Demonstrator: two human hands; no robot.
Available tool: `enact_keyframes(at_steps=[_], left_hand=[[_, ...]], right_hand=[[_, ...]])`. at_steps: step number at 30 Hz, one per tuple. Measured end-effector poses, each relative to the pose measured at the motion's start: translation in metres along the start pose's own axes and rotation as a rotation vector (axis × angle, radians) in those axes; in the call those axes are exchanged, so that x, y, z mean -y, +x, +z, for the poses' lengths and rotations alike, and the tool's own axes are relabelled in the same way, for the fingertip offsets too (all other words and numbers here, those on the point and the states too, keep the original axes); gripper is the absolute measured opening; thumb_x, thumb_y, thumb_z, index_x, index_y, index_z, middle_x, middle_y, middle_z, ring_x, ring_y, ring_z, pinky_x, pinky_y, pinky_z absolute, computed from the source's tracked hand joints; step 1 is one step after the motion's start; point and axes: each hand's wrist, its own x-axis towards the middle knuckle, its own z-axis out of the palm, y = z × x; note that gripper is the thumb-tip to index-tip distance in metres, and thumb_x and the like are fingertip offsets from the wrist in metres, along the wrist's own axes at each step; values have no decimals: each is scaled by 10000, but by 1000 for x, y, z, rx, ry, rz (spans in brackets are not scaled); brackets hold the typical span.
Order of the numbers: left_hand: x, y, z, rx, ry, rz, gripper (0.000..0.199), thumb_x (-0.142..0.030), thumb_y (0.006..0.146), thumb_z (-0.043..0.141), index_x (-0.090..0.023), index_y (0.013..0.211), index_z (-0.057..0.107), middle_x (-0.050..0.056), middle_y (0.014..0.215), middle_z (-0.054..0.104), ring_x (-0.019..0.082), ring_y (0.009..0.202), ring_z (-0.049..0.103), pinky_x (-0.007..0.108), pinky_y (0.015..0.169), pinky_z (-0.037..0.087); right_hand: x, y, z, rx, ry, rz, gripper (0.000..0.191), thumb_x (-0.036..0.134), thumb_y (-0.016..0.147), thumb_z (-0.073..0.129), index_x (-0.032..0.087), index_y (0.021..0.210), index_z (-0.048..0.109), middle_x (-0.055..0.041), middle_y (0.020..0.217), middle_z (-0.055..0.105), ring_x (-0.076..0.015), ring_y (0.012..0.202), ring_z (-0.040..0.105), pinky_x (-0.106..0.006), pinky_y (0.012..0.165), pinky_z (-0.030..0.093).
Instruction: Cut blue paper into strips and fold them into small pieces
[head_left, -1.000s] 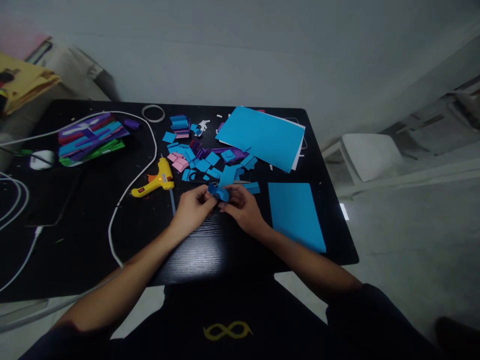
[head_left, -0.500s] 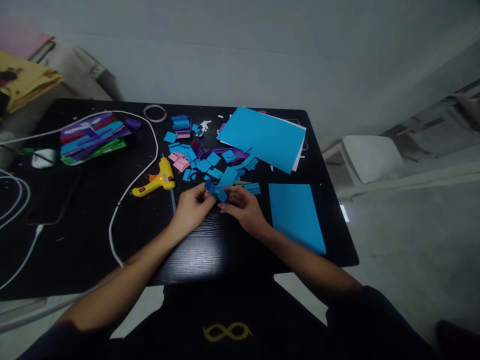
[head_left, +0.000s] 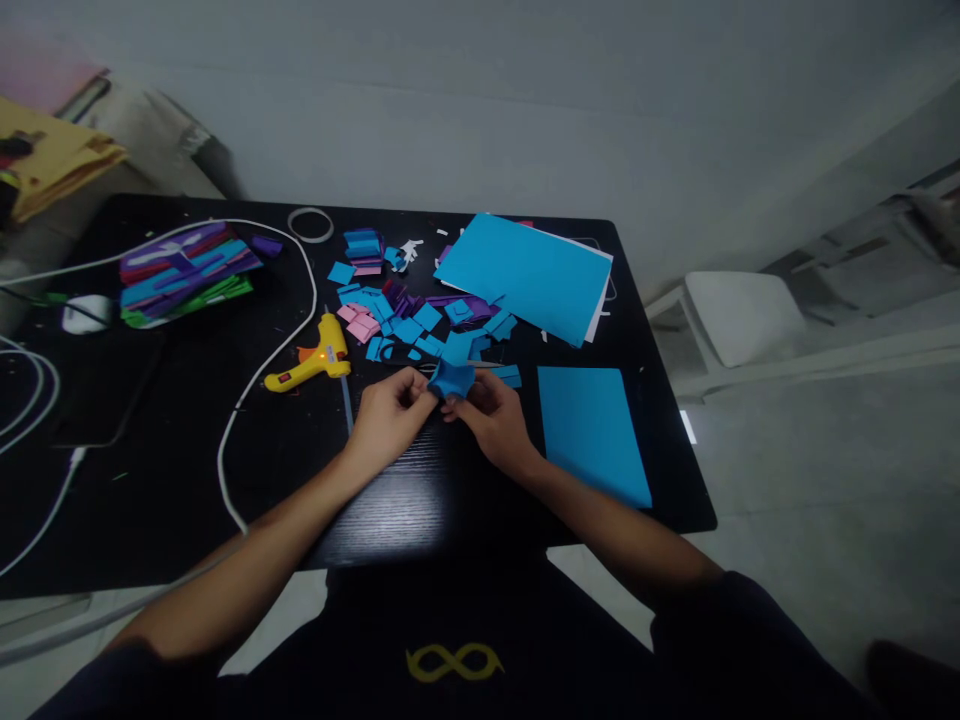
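Between my hands is a small folded piece of blue paper (head_left: 452, 379), held a little above the black table. My left hand (head_left: 392, 412) pinches its left side between thumb and fingers. On the other side, my right hand (head_left: 495, 417) grips its lower right edge, with some fingers hidden behind the paper. Just beyond lie scattered blue paper pieces (head_left: 409, 330), with pink paper pieces (head_left: 359, 322) and dark purple strips among them. A yellow glue gun (head_left: 313, 362) with its light glowing rests left of my left hand, a glue stick (head_left: 346, 403) beside it.
Large blue sheets (head_left: 529, 275) lie at the back right, and another blue sheet (head_left: 592, 430) is right of my right hand. A bundle of coloured paper (head_left: 187, 275), a white cable (head_left: 222, 450) and a phone (head_left: 109, 390) occupy the left. A tape roll (head_left: 310, 226) sits behind.
The blue paper piece has been turned in my fingers and now shows a broader, cupped face. Both hands shifted slightly to the right; the things on the table stayed put.
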Motion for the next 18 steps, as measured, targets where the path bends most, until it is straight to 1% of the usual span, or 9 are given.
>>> enact_keyframes(at_steps=[2,4,6,7,10,13,18], left_hand=[[3,0,2,-20,-18,8,192,-378,843,621,-212,764,563,-42,609,556,139,568,523,263,570,383],[6,0,4,-50,-68,25,167,-352,845,646,-218,915,575,-46,670,591,146,608,572,261,595,413],[10,-1,6,-72,-124,46,243,-317,846,663,-228,1045,555,-45,735,618,151,655,611,257,619,433],[11,-1,6,-78,-147,54,270,-301,849,664,-230,1081,545,-41,763,627,152,674,620,256,629,440],[12,-1,8,-92,-198,60,304,-269,840,668,-231,1111,537,-31,821,636,146,694,620,250,632,441],[10,-2,10,-101,-238,59,319,-250,814,675,-235,1100,537,-39,818,618,134,669,590,241,609,416],[6,-3,10,-94,-239,59,245,-259,813,675,-230,1034,574,-41,787,582,129,644,543,243,615,414]], right_hand=[[-1,0,0,-4,3,-5,319,385,756,867,232,951,666,16,784,730,-166,691,708,-342,711,645],[-1,0,0,-3,1,-9,317,380,756,867,230,955,672,9,804,745,-171,710,721,-347,735,649],[-2,-2,0,0,-6,-13,321,364,759,866,224,985,685,-9,863,767,-186,774,745,-357,779,650],[-2,-2,0,1,-15,-17,325,355,762,864,222,1003,693,-19,891,773,-194,807,753,-364,802,649],[-1,-5,1,2,-63,-32,325,339,773,852,217,1038,709,-28,909,775,-209,848,762,-390,853,643],[0,-6,2,4,-93,-44,312,333,782,841,218,1044,717,-27,905,777,-211,854,763,-395,878,638],[0,-6,2,17,-95,-45,313,358,779,847,226,1032,717,-23,912,781,-208,848,765,-392,877,637]])
